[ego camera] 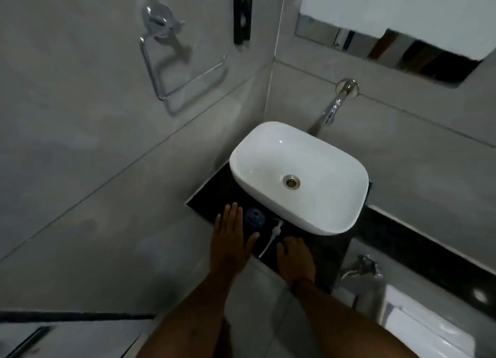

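- White pump head (272,236) with its thin dip tube lies flat on the black tabletop (323,253). It sits just in front of the basin, in the gap between the two hands. The nozzle end points toward the basin and the tube trails back toward the tabletop's front edge.
- Just left of the pump's nozzle end stands a small blue round container (254,218), seen from above. It is blurred, so I cannot tell whether it has a lid.
- The left grip (230,236) is spread flat, palm down, at the left end of the tabletop. Its fingers are straight and close together and its thumb is splayed out toward the pump. It holds nothing. Its fingers lie right beside the blue container, and whether they touch it is unclear.
- The right grip (295,258) is on the other side of the tube, with its knuckles up and its fingers bent down toward the dark surface. The fingertips are lost against the black, so I cannot tell whether it is pinching anything.
- A white oval basin (308,218) with a metal drain (291,181) sits on the tabletop, tight in the corner of the grey tiled walls.
- A chrome spout (332,110) juts from the wall above the basin's far rim.
- A chrome towel ring (171,70) hangs on the left wall, and a mirror (402,46) is on the wall above the spout.
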Tool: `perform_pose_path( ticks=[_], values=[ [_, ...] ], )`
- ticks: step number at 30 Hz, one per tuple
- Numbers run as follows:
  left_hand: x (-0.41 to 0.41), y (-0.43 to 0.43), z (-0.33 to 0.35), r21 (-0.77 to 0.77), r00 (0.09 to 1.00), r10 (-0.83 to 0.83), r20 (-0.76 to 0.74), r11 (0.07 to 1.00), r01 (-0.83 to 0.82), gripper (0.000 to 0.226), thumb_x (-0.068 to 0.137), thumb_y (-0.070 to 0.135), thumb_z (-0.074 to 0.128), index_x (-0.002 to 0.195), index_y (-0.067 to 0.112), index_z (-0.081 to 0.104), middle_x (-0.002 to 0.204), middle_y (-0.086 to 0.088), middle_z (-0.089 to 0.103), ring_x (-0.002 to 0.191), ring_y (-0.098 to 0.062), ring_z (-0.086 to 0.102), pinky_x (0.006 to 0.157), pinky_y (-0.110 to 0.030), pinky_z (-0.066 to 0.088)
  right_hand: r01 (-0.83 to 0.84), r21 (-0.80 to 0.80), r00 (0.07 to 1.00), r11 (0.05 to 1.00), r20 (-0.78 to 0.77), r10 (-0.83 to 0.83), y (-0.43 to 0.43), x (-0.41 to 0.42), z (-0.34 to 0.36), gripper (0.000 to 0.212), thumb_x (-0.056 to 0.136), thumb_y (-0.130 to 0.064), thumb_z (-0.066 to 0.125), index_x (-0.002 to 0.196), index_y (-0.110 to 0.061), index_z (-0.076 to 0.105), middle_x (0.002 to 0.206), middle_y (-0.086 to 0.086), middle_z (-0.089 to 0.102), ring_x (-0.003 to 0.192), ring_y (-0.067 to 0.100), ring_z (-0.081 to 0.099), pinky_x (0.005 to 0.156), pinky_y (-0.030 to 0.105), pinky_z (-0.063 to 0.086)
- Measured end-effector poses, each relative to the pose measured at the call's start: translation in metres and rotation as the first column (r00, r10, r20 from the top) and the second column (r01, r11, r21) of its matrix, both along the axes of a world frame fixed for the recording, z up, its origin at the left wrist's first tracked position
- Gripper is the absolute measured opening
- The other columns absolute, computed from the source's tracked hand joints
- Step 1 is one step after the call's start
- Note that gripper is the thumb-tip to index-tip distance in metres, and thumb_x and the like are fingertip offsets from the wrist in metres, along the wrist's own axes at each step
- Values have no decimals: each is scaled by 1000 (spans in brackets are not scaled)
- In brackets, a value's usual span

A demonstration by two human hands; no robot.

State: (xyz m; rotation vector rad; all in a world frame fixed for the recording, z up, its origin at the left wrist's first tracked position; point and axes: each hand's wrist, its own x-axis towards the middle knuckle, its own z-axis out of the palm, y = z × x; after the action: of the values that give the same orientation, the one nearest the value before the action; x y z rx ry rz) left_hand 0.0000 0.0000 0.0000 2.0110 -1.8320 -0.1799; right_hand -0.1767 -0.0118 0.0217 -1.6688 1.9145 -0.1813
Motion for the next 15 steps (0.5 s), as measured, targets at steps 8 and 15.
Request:
perform_pose_path(
  ticks=[8, 15],
  values=[
    [6, -58, -37, 113, 986, -19, -166, 993, 38, 97, 88, 73, 48, 156, 5, 31, 165, -12, 30, 156, -27, 18, 127, -46, 17, 419, 170, 900, 892, 53, -433, -70, 43, -31, 48, 92, -50, 67, 117, -9, 70, 125, 18, 71, 116, 42, 69, 93, 43, 58],
    [3, -65, -54, 42, 955, -10, -296, 999, 24, 80, 85, 64, 65, 142, 10, 52, 155, -9, 50, 151, -28, 32, 125, -48, 24, 520, 197, 837, 831, 78, -542, -83, 50, -44, 38, 95, -39, 67, 119, -11, 76, 124, 19, 75, 116, 42, 71, 93, 38, 56]
  ],
)
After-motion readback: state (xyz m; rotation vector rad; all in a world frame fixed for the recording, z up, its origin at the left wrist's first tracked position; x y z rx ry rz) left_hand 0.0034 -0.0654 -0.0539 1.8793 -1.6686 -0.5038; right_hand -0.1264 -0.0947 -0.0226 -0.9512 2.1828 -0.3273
